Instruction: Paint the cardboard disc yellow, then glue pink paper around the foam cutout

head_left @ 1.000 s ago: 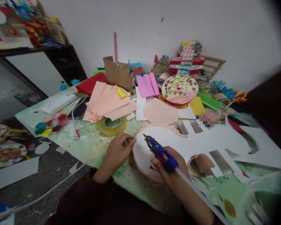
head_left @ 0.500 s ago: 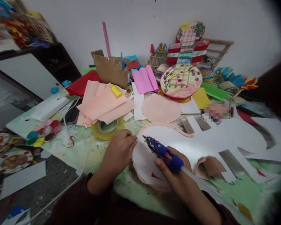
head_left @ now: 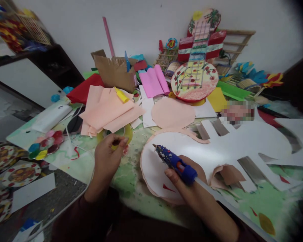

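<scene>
My right hand [head_left: 192,181] is wrapped around a blue hot glue gun [head_left: 175,164], its body speckled with bits; a thick translucent glue stick [head_left: 217,196] runs out of its back. The gun's tip is over the rounded end of a white cutout board [head_left: 181,144], close to its left edge. A peach paper strip [head_left: 164,132] runs around that rounded end. Away to the left, my left hand [head_left: 109,154] has thumb and fingertips pinched together; whatever may be between them is too small to make out. Just behind it, partly covered, lies a roll of yellowish tape [head_left: 128,132].
Peach paper sheets [head_left: 108,111] with a yellow tube [head_left: 121,95] lie behind the tape. A peach disc [head_left: 173,112] is beyond the board. A painted guitar-shaped piece [head_left: 195,79] leans at the back by a cardboard box [head_left: 113,72]. A white cable [head_left: 92,171] crosses the left side.
My left hand has moved left from the board's edge to in front of the tape roll, still pinched. The right hand and glue gun stay nearly in place.
</scene>
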`<state>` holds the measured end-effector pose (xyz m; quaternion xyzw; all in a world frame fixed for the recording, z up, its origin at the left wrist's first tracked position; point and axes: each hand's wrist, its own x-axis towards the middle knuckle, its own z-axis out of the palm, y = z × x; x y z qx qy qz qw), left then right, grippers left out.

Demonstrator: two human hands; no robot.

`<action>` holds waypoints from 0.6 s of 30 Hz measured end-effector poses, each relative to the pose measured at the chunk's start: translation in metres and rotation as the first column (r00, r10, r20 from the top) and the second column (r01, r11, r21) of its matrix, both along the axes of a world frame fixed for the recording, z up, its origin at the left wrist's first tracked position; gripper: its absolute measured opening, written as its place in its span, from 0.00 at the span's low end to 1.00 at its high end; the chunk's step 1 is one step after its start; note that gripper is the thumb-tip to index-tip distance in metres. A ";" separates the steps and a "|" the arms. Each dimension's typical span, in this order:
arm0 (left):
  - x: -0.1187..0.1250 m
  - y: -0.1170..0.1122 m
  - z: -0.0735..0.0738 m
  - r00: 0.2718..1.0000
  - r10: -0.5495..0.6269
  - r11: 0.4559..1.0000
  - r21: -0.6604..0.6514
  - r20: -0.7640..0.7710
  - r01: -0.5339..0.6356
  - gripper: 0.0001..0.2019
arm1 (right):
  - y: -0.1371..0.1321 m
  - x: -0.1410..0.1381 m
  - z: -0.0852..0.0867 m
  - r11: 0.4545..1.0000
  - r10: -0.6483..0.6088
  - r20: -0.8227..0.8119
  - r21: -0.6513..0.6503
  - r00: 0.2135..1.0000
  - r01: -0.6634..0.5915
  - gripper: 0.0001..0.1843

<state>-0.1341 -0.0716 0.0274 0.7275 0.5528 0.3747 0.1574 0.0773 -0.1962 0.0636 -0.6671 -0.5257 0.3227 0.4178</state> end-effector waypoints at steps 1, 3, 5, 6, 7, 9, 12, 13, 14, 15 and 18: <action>-0.003 0.002 -0.003 0.997 0.008 1.000 0.007 -0.077 -0.008 0.08 | 0.000 0.000 0.000 1.000 0.006 0.014 -0.002 1.000 -0.006 0.21; -0.005 0.003 -0.008 0.974 -0.039 0.998 0.038 -0.222 0.048 0.10 | -0.001 0.000 -0.001 1.000 0.011 0.036 0.000 0.999 -0.011 0.21; -0.005 0.002 -0.012 0.953 -0.077 0.992 0.077 -0.294 0.104 0.17 | -0.002 0.000 -0.003 1.000 0.023 0.051 -0.003 0.998 -0.022 0.22; -0.004 0.001 -0.013 0.947 -0.089 0.987 0.099 -0.310 0.125 0.19 | -0.002 -0.001 -0.003 1.000 0.031 0.060 -0.001 0.998 -0.031 0.22; -0.002 -0.002 -0.014 0.942 -0.099 0.983 0.118 -0.320 0.143 0.19 | -0.002 -0.001 -0.004 0.999 0.035 0.068 0.003 0.997 -0.035 0.22; 0.002 -0.008 -0.013 0.936 -0.127 0.972 0.146 -0.327 0.183 0.17 | -0.002 -0.003 -0.004 0.999 0.048 0.078 0.018 0.996 -0.049 0.22; 0.009 -0.020 -0.012 0.934 -0.190 0.954 0.168 -0.303 0.248 0.15 | 0.000 -0.005 -0.004 0.994 0.091 0.097 0.048 0.991 -0.096 0.20; 0.011 -0.023 -0.013 0.935 -0.210 0.952 0.159 -0.288 0.262 0.15 | 0.000 -0.006 -0.003 0.993 0.103 0.111 0.051 0.989 -0.109 0.20; 0.013 -0.026 -0.014 0.935 -0.231 0.951 0.142 -0.268 0.276 0.15 | 0.001 -0.007 -0.003 0.992 0.108 0.129 0.051 0.986 -0.115 0.20; 0.015 -0.028 -0.015 0.936 -0.254 0.951 0.114 -0.244 0.288 0.16 | 0.002 -0.008 -0.003 0.993 0.102 0.150 0.047 0.983 -0.110 0.20; 0.019 -0.031 -0.017 0.930 -0.336 0.940 0.003 -0.150 0.340 0.16 | 0.005 -0.011 -0.003 0.995 0.083 0.193 0.046 0.978 -0.094 0.21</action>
